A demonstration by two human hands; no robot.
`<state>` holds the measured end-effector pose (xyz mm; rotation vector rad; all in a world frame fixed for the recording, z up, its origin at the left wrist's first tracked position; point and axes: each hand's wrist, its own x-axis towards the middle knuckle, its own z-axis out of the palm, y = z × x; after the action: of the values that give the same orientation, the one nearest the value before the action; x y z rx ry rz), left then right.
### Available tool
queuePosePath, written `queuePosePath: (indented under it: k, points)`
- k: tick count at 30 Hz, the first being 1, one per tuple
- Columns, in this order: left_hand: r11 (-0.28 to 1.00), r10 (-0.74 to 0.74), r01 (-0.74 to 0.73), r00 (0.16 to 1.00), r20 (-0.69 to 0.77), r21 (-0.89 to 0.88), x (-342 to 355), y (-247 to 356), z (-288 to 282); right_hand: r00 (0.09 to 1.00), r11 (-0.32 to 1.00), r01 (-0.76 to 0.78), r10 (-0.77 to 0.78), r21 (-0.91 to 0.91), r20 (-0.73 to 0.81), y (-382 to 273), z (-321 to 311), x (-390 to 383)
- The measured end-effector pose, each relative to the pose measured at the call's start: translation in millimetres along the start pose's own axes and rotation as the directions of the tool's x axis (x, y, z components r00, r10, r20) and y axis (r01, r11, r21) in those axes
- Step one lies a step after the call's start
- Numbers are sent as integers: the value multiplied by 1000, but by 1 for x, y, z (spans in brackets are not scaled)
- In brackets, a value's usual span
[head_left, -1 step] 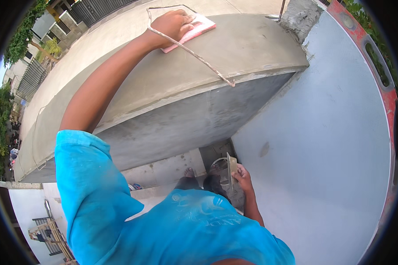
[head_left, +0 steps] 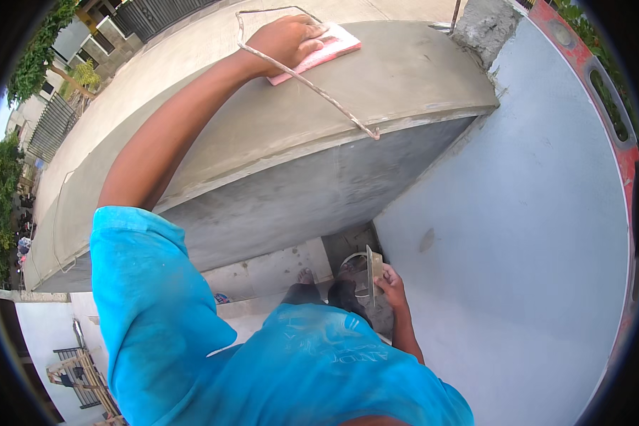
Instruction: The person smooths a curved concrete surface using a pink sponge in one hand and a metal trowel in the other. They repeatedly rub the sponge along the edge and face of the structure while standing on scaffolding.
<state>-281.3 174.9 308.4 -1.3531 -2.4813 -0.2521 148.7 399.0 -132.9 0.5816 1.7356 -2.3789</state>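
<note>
My left hand (head_left: 289, 44) is closed on a pink and white plastering float (head_left: 339, 44), which lies flat on the smooth grey plaster (head_left: 419, 71) topping the low wall. A bent metal rod (head_left: 334, 105) crosses over the float and my left wrist; its hooked end reaches the wall's near edge. Down by my right side, my right hand (head_left: 390, 285) grips a flat plastering trowel (head_left: 370, 277), seen almost edge-on, with its handle partly hidden by my fingers.
A pale blue-grey wall (head_left: 504, 213) rises on the right, with a red spirit level (head_left: 582, 60) along its edge. Rough concrete (head_left: 486, 28) stands at the far corner. Behind the trowel is a round bucket-like rim (head_left: 360, 257), near my feet. Bamboo poles (head_left: 85, 380) lie lower left.
My left hand and the float have slid a little to the right and slightly nearer along the plaster. My right hand with the trowel has hardly moved.
</note>
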Motion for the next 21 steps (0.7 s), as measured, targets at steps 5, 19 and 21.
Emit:
queuePosePath:
  k: [5, 19, 21]
  points:
    - [994, 105, -105, 991, 86, -7, -97, -2, -34, 999, 999, -43, 44, 30, -23, 14, -3, -1]
    - [991, 99, -94, 994, 52, -92, -89, -31, -37, 998, 999, -40, 41, -15, 49, -8, 8, 18]
    - [992, -112, 117, 988, 102, -43, -92, -57, -41, 997, 999, -53, 53, -3, 52, -9, 9, 16]
